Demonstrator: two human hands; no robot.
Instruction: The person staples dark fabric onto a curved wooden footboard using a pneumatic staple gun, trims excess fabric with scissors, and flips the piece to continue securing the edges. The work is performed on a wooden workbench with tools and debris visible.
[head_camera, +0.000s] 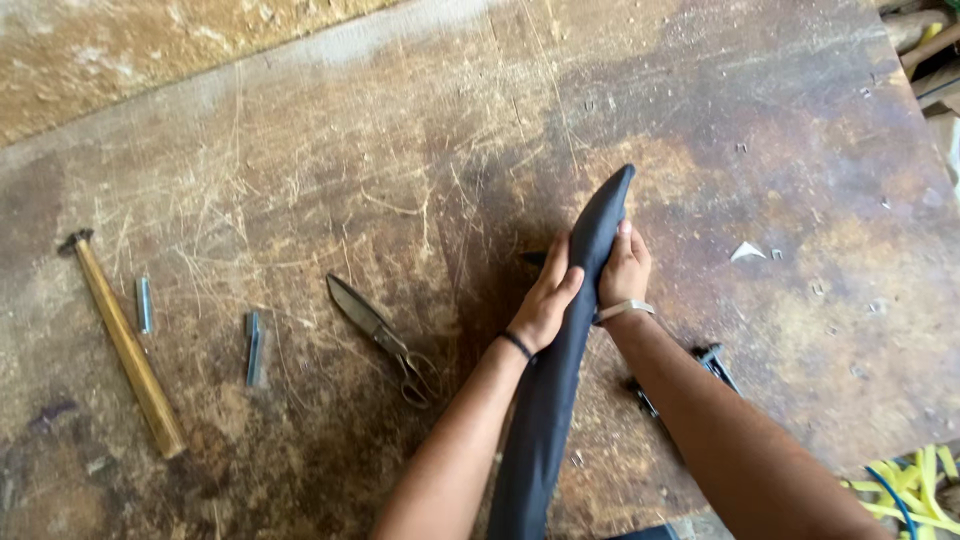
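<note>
A long dark padded piece (560, 370), covered in black fabric, stands on edge on the worn wooden workbench (400, 150) and runs from the near edge up to a rounded tip. My left hand (545, 300) grips its left side near the top, a black band on the wrist. On the other side, my right hand (625, 270) presses against it, wearing a pale bracelet. Both hands squeeze the piece between them.
Metal shears (385, 335) lie left of my left arm. A wooden-handled hammer (125, 345) lies at the far left, with two strips of staples (145, 305) (255, 348) beside it. A black tool (712, 362) is partly hidden under my right arm. Yellow strapping (915, 485) sits at the lower right.
</note>
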